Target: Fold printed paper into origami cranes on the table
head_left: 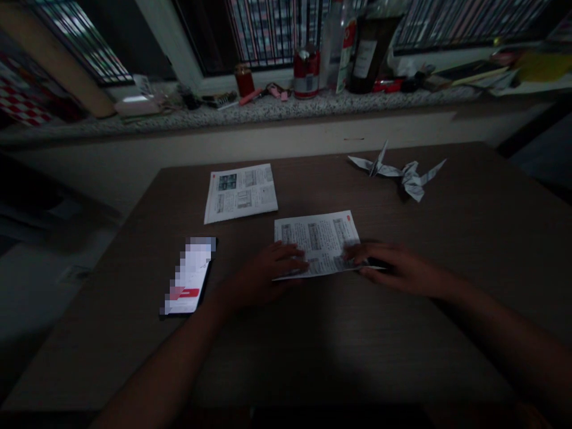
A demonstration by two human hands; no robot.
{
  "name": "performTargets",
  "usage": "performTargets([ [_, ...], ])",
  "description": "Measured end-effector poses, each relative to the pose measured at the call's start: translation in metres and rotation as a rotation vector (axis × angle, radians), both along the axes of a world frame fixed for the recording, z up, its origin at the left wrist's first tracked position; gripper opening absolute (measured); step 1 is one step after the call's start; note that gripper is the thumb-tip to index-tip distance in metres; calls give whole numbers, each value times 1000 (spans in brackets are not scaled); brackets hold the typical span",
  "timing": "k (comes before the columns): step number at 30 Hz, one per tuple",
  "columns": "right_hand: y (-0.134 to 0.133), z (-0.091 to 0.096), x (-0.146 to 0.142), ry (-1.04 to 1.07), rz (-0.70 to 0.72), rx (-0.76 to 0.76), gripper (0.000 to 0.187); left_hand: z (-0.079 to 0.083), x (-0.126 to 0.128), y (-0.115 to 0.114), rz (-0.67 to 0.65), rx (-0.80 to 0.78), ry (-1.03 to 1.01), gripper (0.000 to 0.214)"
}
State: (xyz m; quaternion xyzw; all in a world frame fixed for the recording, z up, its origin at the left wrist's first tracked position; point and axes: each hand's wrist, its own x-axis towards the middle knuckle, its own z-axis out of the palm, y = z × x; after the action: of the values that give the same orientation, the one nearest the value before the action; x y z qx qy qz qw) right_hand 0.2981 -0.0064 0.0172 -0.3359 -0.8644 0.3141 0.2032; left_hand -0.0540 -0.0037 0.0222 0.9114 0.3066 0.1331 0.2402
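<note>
A printed sheet of paper point(324, 244), with text columns and small pictures, lies on the table between my hands. My left hand point(272, 268) rests on its left part, fingers stretched out flat over the print and thumb by the near edge. At the right end of that near edge, my right hand point(393, 265) pinches the paper, fingers above and thumb below; the fingertips are slightly blurred. Farther back on the left is another printed paper point(243, 193). Two folded paper cranes point(378, 164) made of printed paper stand at the back right.
A phone point(190, 277) with a lit screen lies left of my left forearm on the brown table point(313, 339). Behind the table, a speckled stone windowsill point(201, 122) carries a red can point(306, 74), a small jar point(244, 81), bottles and other clutter.
</note>
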Motion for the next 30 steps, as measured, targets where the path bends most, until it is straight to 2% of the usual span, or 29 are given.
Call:
performTargets([
  [2, 1, 2, 1, 13, -24, -18, 25, -2, 2, 1, 42, 4, -22, 29],
  [5, 4, 1, 4, 28, -73, -14, 32, -3, 4, 1, 171, -13, -31, 31],
  [8, 5, -3, 4, 44, -196, -37, 32, -3, 5, 1, 290, -48, -29, 34],
  [14, 6, -13, -4, 87, -420, -88, 28, -5, 9, 3, 419, -26, -63, 34],
  [18, 8, -15, -11, 120, -502, -107, 30, -10, 14, 6, 434, 1, -44, 31],
  [24, 12, -15, -18, 34, -632, -41, 29, -15, 14, 10, 425, 68, -1, 34],
  [30, 15, -18, -17, -47, -592, 19, 26, -20, 12, 13, 409, 65, 34, 36],
])
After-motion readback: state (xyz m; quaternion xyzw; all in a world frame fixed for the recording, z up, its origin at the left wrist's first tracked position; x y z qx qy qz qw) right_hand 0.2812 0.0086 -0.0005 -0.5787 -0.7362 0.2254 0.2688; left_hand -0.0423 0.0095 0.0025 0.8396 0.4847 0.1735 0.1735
